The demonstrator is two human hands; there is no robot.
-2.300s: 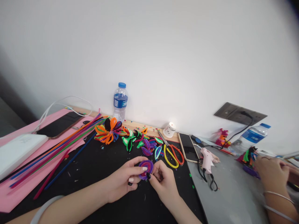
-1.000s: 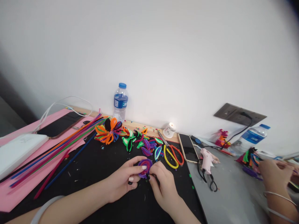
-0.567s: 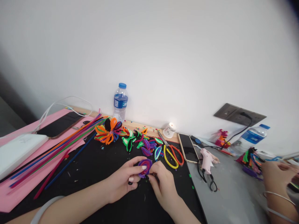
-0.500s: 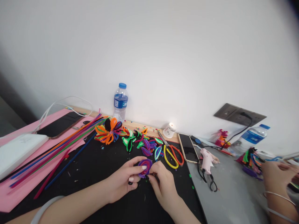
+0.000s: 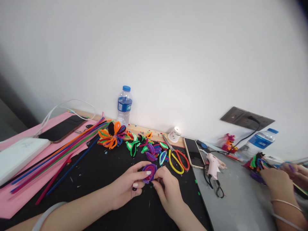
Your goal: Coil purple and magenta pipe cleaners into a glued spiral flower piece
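Between my two hands is a purple and magenta coil of pipe cleaner (image 5: pixel 150 170), held just above the black table mat. My left hand (image 5: pixel 130 183) pinches it from the left, thumb across its front. On the right edge, my right hand (image 5: pixel 167 187) closes thumb and forefinger on the same coil; the fingertips partly hide that edge. Beyond my hands lie leaf-shaped pipe cleaner pieces (image 5: pixel 151 152) in purple, green and white. An orange pipe cleaner flower (image 5: pixel 114 136) rests farther left.
Scissors (image 5: pixel 179 160) with yellow and orange handles lie right of the pieces, near a paper cup (image 5: pixel 174 134) and a phone (image 5: pixel 193 152). A pink glue gun (image 5: pixel 213 165) sits on the grey table. Long pipe cleaners (image 5: pixel 62 150) cover the left. Another person's hands (image 5: pixel 280 183) work at right.
My hands and the coil stay almost still. At the right, the other person's hand has shifted left, and their second hand shows more.
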